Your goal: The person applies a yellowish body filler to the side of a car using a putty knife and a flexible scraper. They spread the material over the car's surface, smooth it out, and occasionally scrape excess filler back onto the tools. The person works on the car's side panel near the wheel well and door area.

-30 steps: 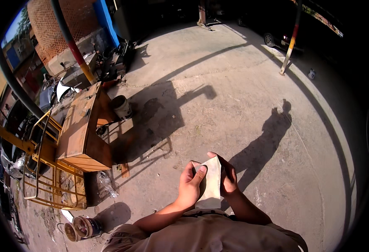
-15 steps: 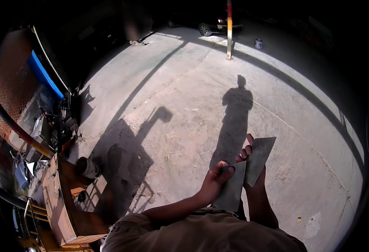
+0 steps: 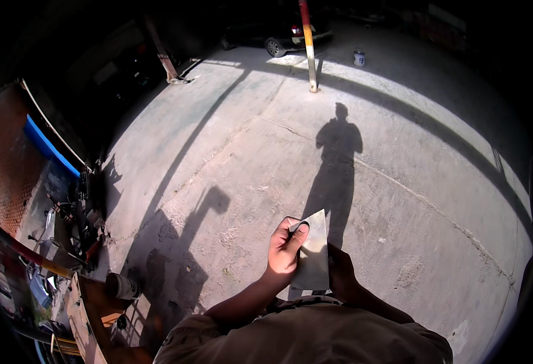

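My left hand [image 3: 284,246] is closed round the left edge of a flat grey plate with straight edges and a pointed top corner [image 3: 312,258]. Its thumb presses on the plate's face, and a dark curved bit shows beside the thumb. I hold the plate low in front of my body, its upper part in sunlight. My right hand [image 3: 341,273] is in shadow at the plate's right edge. The plate hides those fingers, so their grip does not show. A second plate cannot be made out apart from this one.
A wooden box-like bench [image 3: 87,321] stands at the lower left, with a white bucket [image 3: 123,286] beside it. Farther off on the concrete floor [image 3: 248,164] are a striped post [image 3: 310,57], a dark car [image 3: 277,37] and another bucket [image 3: 358,57]. Clutter lines the left side.
Both hands have come lower and nearer my body. The second plate, seen earlier in my right hand, no longer shows separately. My view has shifted, moving the post and bench in the picture.
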### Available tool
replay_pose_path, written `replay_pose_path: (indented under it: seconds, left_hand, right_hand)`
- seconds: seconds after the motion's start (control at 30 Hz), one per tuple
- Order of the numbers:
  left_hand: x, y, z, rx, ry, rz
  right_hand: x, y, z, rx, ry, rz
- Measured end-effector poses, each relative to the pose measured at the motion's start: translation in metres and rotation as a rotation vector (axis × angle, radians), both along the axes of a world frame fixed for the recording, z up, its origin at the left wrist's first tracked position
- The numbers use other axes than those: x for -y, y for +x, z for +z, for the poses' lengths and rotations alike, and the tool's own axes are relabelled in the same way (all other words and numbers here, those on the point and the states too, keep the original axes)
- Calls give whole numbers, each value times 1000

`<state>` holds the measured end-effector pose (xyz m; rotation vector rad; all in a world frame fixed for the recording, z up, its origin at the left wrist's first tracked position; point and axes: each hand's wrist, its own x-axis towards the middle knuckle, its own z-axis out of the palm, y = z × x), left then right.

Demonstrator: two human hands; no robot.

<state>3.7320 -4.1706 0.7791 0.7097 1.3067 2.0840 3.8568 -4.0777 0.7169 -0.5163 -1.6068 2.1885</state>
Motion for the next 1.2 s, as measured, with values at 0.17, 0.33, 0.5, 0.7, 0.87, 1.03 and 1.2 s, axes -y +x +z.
replay_pose_path:
  seconds: [0.17, 0.33, 0.5, 0.7, 0.87, 1.03, 1.2]
  left_hand:
    - [-85, -29, -3, 110, -170, -93]
    - [-193, -59, -25, 144, -184, -239]
    - [-316, -141, -25, 138, 27, -315]
    - [-464, -204, -28, 132, 20, -466]
    - [-566, -215, -32, -77, -118, -641]
    - [-683, -279, -30, -9, -66, -514]
    - [-792, -323, -34, 262, -192, -409]
  right_hand:
    - [-124, -51, 24, -330, -395, -157]
    - [-224, -117, 26, -574, -367, -115]
    - [-296, -138, -19, -112, -66, -307]
    - [-423, -173, -13, -112, -83, -551]
    - [-536, -195, -22, -172, 129, -780]
    - [-625, -247, -52, -89, -131, -578]
    - [-757, -261, -70, 37, -91, -587]
